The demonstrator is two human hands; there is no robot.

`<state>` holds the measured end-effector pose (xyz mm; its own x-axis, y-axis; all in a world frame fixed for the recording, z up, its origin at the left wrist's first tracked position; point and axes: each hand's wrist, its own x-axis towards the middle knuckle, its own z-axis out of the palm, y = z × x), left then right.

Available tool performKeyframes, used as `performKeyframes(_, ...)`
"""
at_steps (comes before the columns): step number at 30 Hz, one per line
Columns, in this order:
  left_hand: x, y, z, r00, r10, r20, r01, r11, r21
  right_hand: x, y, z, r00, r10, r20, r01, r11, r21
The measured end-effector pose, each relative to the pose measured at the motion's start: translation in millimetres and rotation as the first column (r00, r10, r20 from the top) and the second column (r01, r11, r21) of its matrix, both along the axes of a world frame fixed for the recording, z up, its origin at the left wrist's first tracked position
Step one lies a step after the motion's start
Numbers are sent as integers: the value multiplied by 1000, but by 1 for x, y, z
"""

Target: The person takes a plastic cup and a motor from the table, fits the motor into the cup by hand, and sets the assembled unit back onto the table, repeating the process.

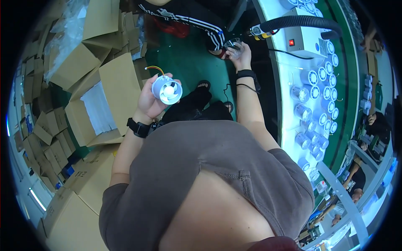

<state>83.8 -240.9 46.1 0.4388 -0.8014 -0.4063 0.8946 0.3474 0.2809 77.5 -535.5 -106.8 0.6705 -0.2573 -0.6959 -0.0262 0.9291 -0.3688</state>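
My left hand (147,101) is closed around a small white round fan (168,90), its bladed face turned up. A short bundle of red, yellow and black wires (155,67) with a white plug sticks out from the fan's far side. Farther off to the right, my right hand (243,57) grips a clear cup-shaped plastic piece (233,47) by its side. That hand is beside the edge of the white worktable (286,121), below the end of a black corrugated hose (305,21).
Several white fans and clear cylinders (310,113) stand in rows on the table. A white box-shaped machine (303,39) with a red switch sits there too. An open carton (121,83) and stacked cardboard lie left. Another person's striped trouser leg (188,19) is ahead.
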Motion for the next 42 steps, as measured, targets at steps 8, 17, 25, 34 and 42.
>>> performKeyframes(8,-9,-29,-1,996,-86,-36,89,993,83,-78,-2,25,962,19,-273,-274,50,-960)
performKeyframes(17,-41,-110,4,873,-245,422,137,953,269,-209,30,155,935,221,278,-108,922,-371)
performKeyframes(25,-74,-150,-6,462,-376,803,4,907,422,-243,57,209,980,184,77,-46,585,-810)
performKeyframes(34,-93,-163,-4,201,-345,917,-102,924,369,-234,79,209,941,-88,-326,-337,-323,-885)
performKeyframes(42,-87,-148,12,251,-268,930,-23,959,282,-230,48,203,933,125,-337,-349,90,-933)
